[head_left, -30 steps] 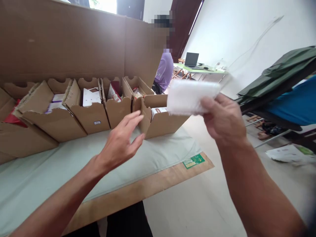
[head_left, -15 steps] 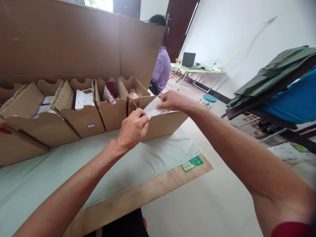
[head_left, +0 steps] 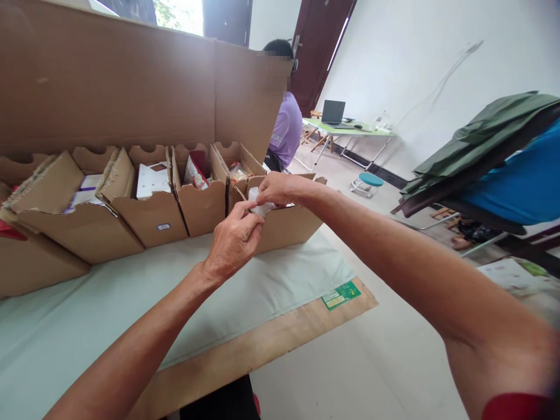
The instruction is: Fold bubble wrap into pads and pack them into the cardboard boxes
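Note:
My left hand (head_left: 236,234) is closed on the near edge of a thin white, slightly see-through sheet or bag (head_left: 263,209); I cannot tell which it is. Facing it, my right hand (head_left: 279,189) pinches the same white piece from above, its fingertips close to the left hand's. Both hands are over the rim of the rightmost cardboard box (head_left: 289,229), which stands at the end of a row. Most of that box's contents are hidden behind my right hand and wrist.
More open cardboard boxes (head_left: 199,210) with packets inside stand to the left, before a tall cardboard panel (head_left: 131,93). A pale cloth (head_left: 184,303) covers much of the wooden table (head_left: 258,350). Beyond sits a person in purple (head_left: 289,125); a draped chair (head_left: 476,157) is at right.
The white piece was spread wide over the box and is now bunched smaller between my hands. My right hand has moved left, close to my left hand.

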Motion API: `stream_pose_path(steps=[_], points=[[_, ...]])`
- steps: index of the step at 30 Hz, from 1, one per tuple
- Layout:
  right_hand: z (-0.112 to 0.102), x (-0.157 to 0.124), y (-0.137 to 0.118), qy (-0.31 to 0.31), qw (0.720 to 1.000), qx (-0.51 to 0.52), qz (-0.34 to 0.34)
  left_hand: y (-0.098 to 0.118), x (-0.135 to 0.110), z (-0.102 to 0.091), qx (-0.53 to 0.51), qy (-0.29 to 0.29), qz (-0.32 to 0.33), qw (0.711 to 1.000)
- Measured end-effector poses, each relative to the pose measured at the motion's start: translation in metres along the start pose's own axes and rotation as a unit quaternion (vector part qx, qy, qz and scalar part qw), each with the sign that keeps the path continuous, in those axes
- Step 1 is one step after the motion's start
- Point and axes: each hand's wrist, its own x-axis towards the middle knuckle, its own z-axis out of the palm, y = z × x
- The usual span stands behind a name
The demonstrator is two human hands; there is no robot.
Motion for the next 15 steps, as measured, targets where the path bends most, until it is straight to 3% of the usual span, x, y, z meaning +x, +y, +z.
stream_pose_path(steps=[11, 15], points=[[0.019, 0.017, 0.004, 0.038, 0.988, -0.153, -0.007, 0.002, -0.011, -0.003, -0.011, 0.015, 0.002, 1.0], [0.026, 0.032, 0.004, 0.042, 0.988, -0.141, -0.038, 0.007, -0.011, -0.001, -0.023, 0.029, -0.001, 0.999]])
